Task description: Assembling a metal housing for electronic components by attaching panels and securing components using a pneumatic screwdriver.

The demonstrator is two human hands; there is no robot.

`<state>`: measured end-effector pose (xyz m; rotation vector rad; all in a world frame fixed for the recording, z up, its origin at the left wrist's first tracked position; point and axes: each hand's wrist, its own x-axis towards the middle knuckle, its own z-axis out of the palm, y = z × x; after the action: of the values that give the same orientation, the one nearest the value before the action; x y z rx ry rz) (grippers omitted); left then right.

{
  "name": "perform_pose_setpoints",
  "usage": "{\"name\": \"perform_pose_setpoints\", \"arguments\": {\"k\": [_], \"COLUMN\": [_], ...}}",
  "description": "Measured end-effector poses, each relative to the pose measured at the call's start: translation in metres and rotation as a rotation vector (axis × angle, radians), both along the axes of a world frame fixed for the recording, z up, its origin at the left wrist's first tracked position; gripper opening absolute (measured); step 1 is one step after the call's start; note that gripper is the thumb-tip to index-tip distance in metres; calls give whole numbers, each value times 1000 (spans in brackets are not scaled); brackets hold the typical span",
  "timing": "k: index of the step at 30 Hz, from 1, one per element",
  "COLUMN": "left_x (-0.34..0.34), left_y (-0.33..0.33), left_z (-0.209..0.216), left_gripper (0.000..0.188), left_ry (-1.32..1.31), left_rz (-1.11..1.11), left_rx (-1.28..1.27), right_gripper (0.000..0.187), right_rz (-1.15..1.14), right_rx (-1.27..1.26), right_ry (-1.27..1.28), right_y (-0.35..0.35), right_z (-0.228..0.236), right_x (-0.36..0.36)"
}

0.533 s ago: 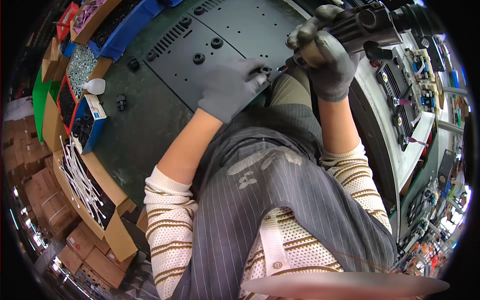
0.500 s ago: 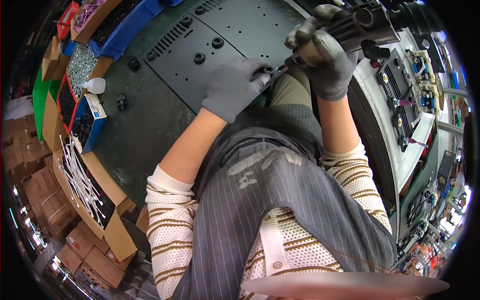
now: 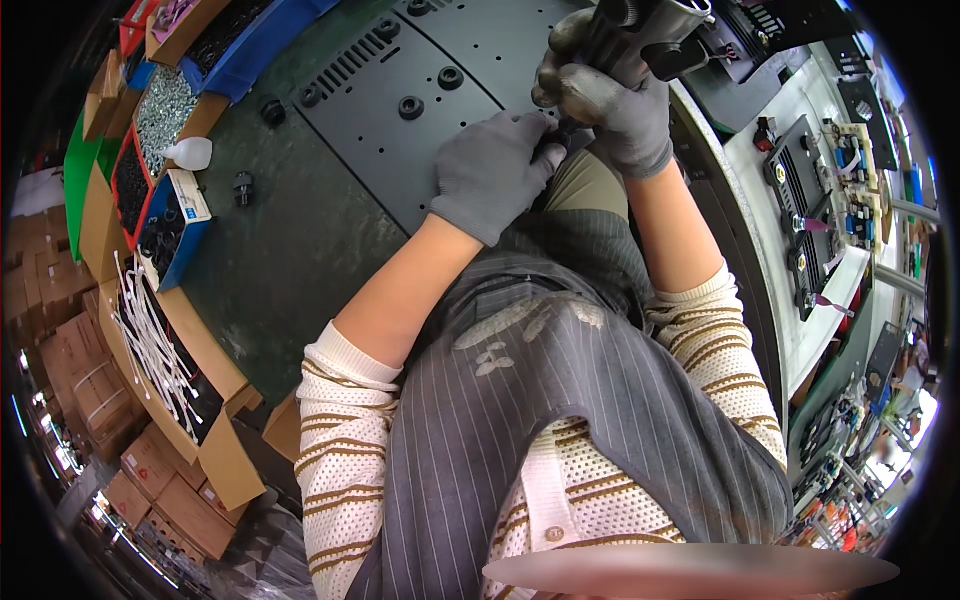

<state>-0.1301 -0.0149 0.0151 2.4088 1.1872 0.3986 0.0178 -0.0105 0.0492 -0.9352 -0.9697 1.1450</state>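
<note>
My right hand [image 3: 615,110], in a grey glove, grips a black power screwdriver [image 3: 640,38] by its handle. The driver's nose points down at the near corner of a flat black metal panel [image 3: 345,150] with holes and slots. Beside that nose, my gloved left hand [image 3: 495,172] pinches with thumb and fingers at the panel's corner. A black round foot was between those fingertips a moment ago; now they and the driver mostly hide it. More black round feet, such as one foot [image 3: 411,107] and another foot [image 3: 451,77], stand on the panel.
Two loose black parts [image 3: 243,188] lie on the dark green tabletop [image 3: 260,290]. To the left stand a blue-sided box [image 3: 185,250], a bin of silvery screws [image 3: 165,130], a white bottle [image 3: 190,153] and a carton of white cables [image 3: 150,340]. A pale bench [image 3: 740,160] holds assemblies at right.
The screwdriver has swung left and its nose has come down to my left fingertips. My left hand has shifted slightly right, and the panel sits slightly further right in view.
</note>
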Motion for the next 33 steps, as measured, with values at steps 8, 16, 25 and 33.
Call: {"name": "perform_pose_setpoints", "arguments": {"k": [8,16,25,33], "left_x": [-2,-59,-60,-68], "left_y": [11,29,-4,-17], "left_z": [7,5,17,9], "left_gripper": [35,26,29,28], "left_ry": [-180,-1493,-1460,-1427], "left_rz": [38,323,515,334], "left_rx": [-202,-1613,-1494,-1556], "right_gripper": [57,50,50,49], "right_rz": [213,-6,186,180], "right_rx": [43,321,703,566], "right_ry": [-58,185,593,605], "right_y": [-1,-26,-26,-34], "right_z": [17,45,56,57], "right_x": [7,-7,-48,-62]}}
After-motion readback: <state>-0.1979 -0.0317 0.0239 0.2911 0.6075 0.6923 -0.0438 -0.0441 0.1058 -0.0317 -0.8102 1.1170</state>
